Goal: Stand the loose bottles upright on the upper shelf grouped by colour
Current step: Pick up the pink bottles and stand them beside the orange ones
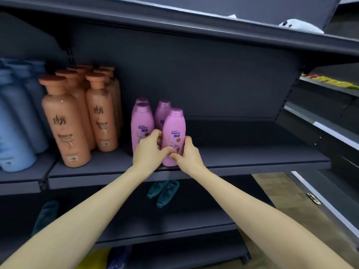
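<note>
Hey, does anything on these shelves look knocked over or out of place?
Yes. Two teal bottles lie flat on the lower shelf, and a third teal bottle lies further left, while the orange bottles and pink bottles above stand upright.

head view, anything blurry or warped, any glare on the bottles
Head view: the wide lens bows the upper shelf edge; blue bottles at the left are soft; teal bottles lie dim and smeared in the shadow below; the front pink bottle, held by left hand and right hand, has a readable label; glare is only a small spot on the nearest orange bottle.
</note>
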Motion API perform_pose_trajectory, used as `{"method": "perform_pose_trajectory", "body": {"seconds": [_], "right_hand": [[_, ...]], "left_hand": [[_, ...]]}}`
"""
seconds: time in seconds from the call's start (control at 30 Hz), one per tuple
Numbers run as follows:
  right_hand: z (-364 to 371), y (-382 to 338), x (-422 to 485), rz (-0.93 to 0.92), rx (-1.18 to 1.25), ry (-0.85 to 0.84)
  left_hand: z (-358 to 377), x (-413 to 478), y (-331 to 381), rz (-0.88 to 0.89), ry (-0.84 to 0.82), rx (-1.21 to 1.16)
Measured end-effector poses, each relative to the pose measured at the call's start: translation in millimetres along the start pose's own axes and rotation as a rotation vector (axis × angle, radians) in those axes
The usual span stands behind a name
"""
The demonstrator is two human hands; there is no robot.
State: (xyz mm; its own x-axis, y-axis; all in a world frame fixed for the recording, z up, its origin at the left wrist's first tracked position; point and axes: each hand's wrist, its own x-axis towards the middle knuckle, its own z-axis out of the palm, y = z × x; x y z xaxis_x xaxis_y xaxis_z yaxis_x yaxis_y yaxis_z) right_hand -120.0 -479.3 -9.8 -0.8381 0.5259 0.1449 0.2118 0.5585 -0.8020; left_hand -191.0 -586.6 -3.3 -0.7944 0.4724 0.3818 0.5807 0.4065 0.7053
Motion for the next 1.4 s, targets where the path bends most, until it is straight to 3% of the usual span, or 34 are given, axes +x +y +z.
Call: {"method": "perform_pose_trajectory", "body": {"seconds": [0.57,1.03,1.4], "right_hand": [[5,13,24,-0.119,-0.011,-0.028],[14,17,31,-0.169,-0.055,0.017],[22,14,30,-0.176,0.002,0.023]], "left_hand": [[0,7,-9,-0.028,0.075,0.148],[-18,-1,-48,-0.113,0.291,0.09],[-13,17,-57,-0.135,0.08,-0.22]]}}
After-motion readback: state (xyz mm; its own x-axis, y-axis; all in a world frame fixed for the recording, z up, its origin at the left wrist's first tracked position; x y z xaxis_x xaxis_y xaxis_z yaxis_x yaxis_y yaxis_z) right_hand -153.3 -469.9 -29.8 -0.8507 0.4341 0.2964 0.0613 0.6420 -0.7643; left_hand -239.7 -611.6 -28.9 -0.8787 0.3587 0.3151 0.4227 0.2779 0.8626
